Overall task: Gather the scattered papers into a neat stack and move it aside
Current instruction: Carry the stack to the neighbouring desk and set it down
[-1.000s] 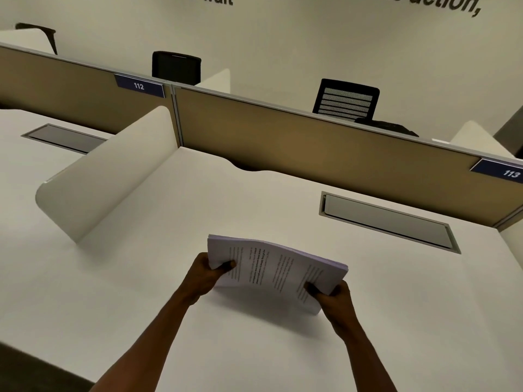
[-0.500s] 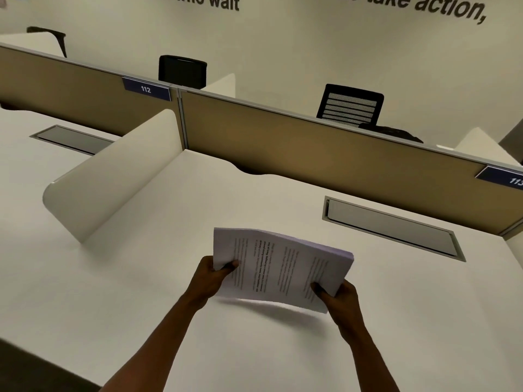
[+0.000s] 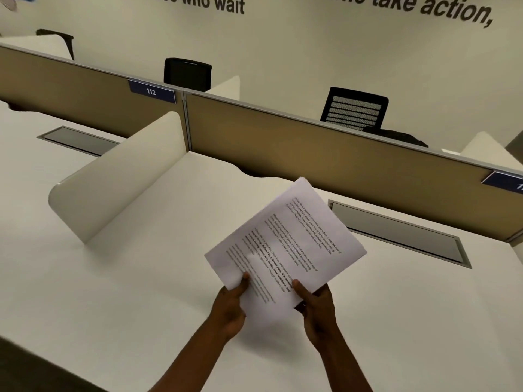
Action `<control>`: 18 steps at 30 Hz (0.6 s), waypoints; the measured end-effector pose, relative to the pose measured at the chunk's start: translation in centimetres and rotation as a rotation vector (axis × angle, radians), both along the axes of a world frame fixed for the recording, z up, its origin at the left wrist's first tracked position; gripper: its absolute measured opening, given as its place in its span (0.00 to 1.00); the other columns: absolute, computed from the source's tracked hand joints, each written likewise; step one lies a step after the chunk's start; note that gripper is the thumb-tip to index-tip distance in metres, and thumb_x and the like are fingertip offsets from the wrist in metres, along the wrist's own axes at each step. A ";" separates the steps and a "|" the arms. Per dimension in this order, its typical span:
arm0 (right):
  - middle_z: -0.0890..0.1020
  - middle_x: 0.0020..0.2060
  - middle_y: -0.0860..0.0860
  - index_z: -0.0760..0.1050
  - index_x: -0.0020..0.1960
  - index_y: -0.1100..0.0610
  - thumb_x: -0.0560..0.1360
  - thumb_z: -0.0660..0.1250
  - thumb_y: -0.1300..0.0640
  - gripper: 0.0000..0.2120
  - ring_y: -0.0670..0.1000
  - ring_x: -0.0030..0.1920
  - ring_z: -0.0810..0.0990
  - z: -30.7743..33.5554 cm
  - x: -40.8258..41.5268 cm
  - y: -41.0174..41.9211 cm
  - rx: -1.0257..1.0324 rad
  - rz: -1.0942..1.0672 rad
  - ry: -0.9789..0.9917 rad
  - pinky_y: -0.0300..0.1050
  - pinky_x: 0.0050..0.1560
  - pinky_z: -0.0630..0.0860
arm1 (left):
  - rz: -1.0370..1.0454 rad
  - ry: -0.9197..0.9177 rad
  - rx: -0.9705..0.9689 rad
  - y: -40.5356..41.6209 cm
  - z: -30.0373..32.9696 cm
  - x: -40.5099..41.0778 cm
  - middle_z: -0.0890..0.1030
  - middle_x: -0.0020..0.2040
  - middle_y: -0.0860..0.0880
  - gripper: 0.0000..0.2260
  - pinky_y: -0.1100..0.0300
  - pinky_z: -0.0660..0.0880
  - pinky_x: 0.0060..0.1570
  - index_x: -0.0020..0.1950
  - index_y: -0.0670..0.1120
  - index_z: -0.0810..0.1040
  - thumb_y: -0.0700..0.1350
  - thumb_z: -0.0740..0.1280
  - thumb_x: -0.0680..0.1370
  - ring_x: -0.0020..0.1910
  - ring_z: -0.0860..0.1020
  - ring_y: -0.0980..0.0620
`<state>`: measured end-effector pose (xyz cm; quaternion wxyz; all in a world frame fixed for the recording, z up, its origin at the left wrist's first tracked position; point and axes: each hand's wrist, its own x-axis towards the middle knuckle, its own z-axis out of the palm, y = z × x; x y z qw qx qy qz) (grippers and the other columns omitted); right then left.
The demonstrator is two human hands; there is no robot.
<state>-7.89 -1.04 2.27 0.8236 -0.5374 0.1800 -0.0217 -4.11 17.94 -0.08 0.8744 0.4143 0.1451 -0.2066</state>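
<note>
A stack of white printed papers (image 3: 285,244) is held in the air above the white desk (image 3: 113,292), tilted up and turned diagonally so its far corner points toward the back partition. My left hand (image 3: 230,306) grips the stack's near-left edge, thumb on top. My right hand (image 3: 315,304) grips the near-right corner, thumb on the printed face. Both hands sit close together at the stack's lower end. No loose sheets show on the desk.
A curved white divider (image 3: 119,179) rises at the left. A tan partition (image 3: 311,162) with number plates closes the back. A grey cable hatch (image 3: 402,233) is set in the desk at the right, another hatch (image 3: 76,140) far left. Black chairs stand beyond.
The stack has been lifted higher off the desk and rotated from lying crosswise to pointing diagonally away. My hands have come closer together at its near end.
</note>
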 end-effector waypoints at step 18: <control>0.85 0.54 0.49 0.75 0.62 0.47 0.73 0.72 0.67 0.23 0.53 0.51 0.86 3.4 9.3 2.6 -0.236 0.275 0.034 0.48 0.42 0.83 | -0.135 -0.202 1.004 10.7 7.5 12.6 0.79 0.65 0.48 0.20 0.53 0.72 0.66 0.71 0.52 0.73 0.54 0.67 0.79 0.64 0.76 0.49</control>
